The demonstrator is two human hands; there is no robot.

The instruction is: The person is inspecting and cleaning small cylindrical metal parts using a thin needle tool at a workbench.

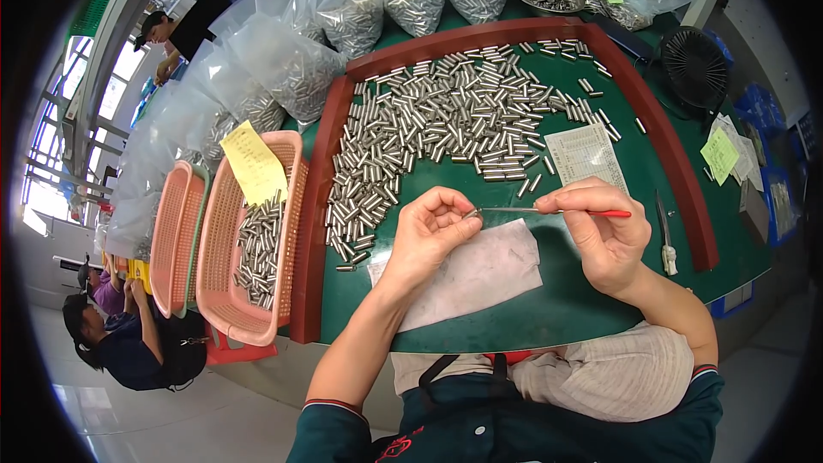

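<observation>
My left hand (431,230) is closed, pinching a small metal piece (474,213) between thumb and fingertips. It is mostly hidden by the fingers and looks like one of the metal cylinders. My right hand (607,240) grips a thin tool with a slim metal shaft (510,209) and a red handle (613,213). The shaft's tip meets the piece at my left fingertips. Whether it is a small file or a pick, I cannot tell. Below my hands lies a whitish cloth (489,270). Beyond them, shiny metal cylinders (454,111) are heaped on the green tabletop (591,309).
A dark red wooden frame (321,206) borders the work area. Left of it stand pink baskets (227,283), one with cylinders and a yellow note (255,163). Filled plastic bags (296,77) line the back. A printed sheet (587,159), tweezers (665,236) and a black fan (694,67) are to the right.
</observation>
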